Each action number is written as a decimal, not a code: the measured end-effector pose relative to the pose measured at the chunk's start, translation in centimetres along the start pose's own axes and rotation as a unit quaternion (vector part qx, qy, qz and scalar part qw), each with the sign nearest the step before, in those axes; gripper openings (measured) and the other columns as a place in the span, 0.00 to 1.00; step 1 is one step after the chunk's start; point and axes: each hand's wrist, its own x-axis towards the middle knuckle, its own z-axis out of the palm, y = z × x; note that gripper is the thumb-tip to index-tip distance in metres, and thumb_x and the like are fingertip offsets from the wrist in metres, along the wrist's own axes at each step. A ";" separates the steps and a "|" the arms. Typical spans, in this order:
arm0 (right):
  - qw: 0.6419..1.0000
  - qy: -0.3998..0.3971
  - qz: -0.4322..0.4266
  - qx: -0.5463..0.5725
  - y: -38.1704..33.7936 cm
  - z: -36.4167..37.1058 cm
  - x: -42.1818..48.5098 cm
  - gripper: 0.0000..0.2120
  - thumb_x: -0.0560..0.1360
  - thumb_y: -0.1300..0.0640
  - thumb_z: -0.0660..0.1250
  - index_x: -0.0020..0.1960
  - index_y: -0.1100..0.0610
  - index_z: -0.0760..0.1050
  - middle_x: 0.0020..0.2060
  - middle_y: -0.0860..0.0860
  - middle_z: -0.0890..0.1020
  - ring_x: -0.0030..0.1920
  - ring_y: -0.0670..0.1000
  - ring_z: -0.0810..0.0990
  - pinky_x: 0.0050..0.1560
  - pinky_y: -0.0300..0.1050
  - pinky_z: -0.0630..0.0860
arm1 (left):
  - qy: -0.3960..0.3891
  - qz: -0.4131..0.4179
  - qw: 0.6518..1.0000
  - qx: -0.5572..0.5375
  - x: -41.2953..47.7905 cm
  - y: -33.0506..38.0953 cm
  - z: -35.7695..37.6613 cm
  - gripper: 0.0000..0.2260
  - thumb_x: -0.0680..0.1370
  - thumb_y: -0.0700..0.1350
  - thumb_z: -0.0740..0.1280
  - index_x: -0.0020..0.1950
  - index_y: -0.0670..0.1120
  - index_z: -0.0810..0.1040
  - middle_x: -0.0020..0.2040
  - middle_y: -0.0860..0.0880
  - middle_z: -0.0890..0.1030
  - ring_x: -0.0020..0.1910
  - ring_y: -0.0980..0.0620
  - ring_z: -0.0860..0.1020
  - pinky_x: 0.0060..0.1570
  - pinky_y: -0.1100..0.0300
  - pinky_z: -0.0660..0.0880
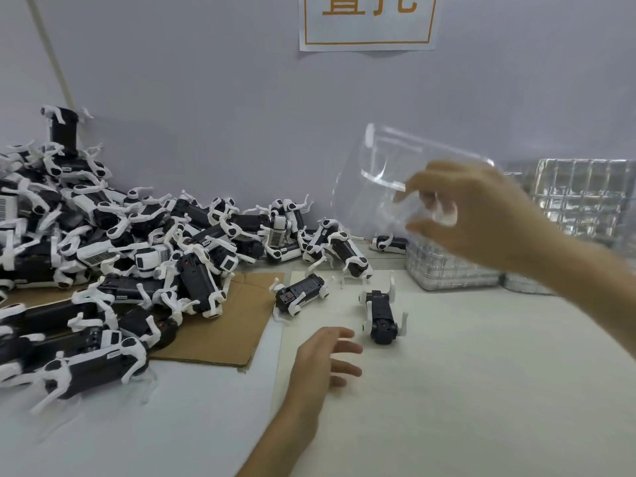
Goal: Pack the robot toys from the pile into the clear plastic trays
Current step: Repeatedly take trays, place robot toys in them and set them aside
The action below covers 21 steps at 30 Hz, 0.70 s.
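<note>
My right hand (475, 215) pinches one empty clear tray (385, 173) aloft at the far right, my left hand (323, 359) hovers slack beside a loose robot toy (382, 315), and the pile (103, 242) at left looks wholly unpacked.

Robot toy pile (103, 242) lies left, partly on cardboard (227, 321); tray stacks (447, 270) stand far right; two loose toys (382, 315) lie between.
</note>
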 end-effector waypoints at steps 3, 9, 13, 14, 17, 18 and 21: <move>0.996 -0.087 -0.011 0.027 -2.5 1.6 -5.1 0.13 0.72 0.47 0.71 0.50 0.35 0.70 0.42 0.31 0.73 0.41 0.32 0.72 0.51 0.43 0.71 | 0.002 -0.048 0.989 -0.140 0.4 0.6 -0.9 0.18 0.85 0.53 0.55 0.59 0.43 0.79 0.49 0.43 0.86 0.38 0.46 0.84 0.39 0.56 0.76; 0.973 -0.219 -0.019 0.068 -2.5 6.7 -11.1 0.12 0.74 0.43 0.72 0.55 0.39 0.74 0.48 0.35 0.73 0.48 0.36 0.72 0.41 0.31 0.68 | -0.035 -0.145 0.961 -0.232 0.9 0.9 -2.3 0.19 0.81 0.55 0.62 0.62 0.41 0.76 0.52 0.40 0.85 0.40 0.41 0.84 0.38 0.53 0.80; 0.979 -0.193 0.023 0.060 -0.7 9.5 -11.1 0.08 0.74 0.45 0.74 0.50 0.45 0.79 0.42 0.36 0.72 0.44 0.35 0.71 0.42 0.31 0.66 | -0.118 -0.186 0.924 -0.313 1.0 0.7 -2.6 0.13 0.71 0.45 0.72 0.50 0.38 0.83 0.46 0.40 0.83 0.38 0.44 0.82 0.38 0.54 0.81; 0.982 -0.169 0.036 0.072 -0.4 10.2 -11.2 0.08 0.73 0.47 0.75 0.49 0.45 0.79 0.42 0.35 0.72 0.44 0.35 0.72 0.42 0.31 0.66 | -0.131 -0.180 0.916 -0.334 1.1 0.6 -2.6 0.11 0.70 0.43 0.73 0.48 0.38 0.85 0.44 0.40 0.82 0.38 0.44 0.83 0.39 0.54 0.82; 0.989 -0.079 0.061 0.107 -0.1 12.1 -12.2 0.10 0.70 0.52 0.79 0.49 0.45 0.81 0.43 0.36 0.75 0.44 0.37 0.73 0.43 0.33 0.69 | -0.133 -0.144 0.914 -0.356 1.3 0.4 -2.7 0.07 0.74 0.40 0.70 0.45 0.39 0.86 0.44 0.42 0.84 0.40 0.46 0.85 0.39 0.55 0.82; 0.990 -0.060 0.061 0.109 -0.2 12.6 -12.5 0.12 0.69 0.52 0.80 0.49 0.45 0.82 0.43 0.37 0.75 0.44 0.38 0.73 0.43 0.35 0.70 | -0.124 -0.134 0.918 -0.353 1.3 0.4 -2.7 0.07 0.74 0.40 0.69 0.44 0.40 0.87 0.43 0.43 0.85 0.39 0.47 0.85 0.37 0.56 0.82; 0.996 -0.001 0.033 0.082 -0.2 13.0 -13.1 0.16 0.66 0.51 0.82 0.51 0.46 0.83 0.42 0.39 0.75 0.41 0.40 0.69 0.43 0.39 0.71 | -0.087 -0.129 0.926 -0.345 1.1 0.6 -2.3 0.06 0.72 0.42 0.69 0.43 0.41 0.84 0.37 0.47 0.84 0.32 0.53 0.84 0.32 0.60 0.81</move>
